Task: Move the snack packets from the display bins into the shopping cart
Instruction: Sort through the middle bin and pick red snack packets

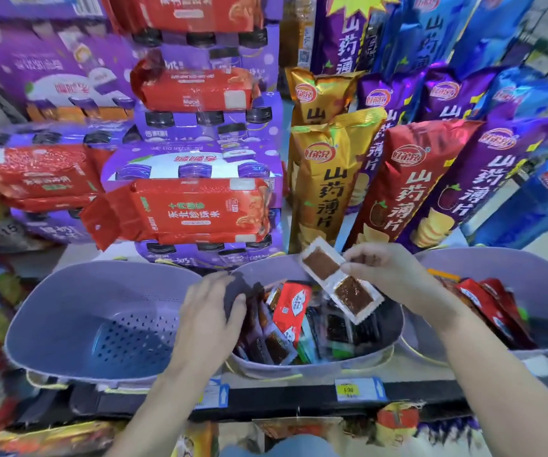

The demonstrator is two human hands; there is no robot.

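My right hand is gripping a twin-packet snack strip, slanting just beneath the grip; my left hand is resting open.

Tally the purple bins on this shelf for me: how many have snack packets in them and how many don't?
Bins with packets: 2, the middle bin and the right bin
Bins with no packets in view: 1, the left bin
Total: 3 bins
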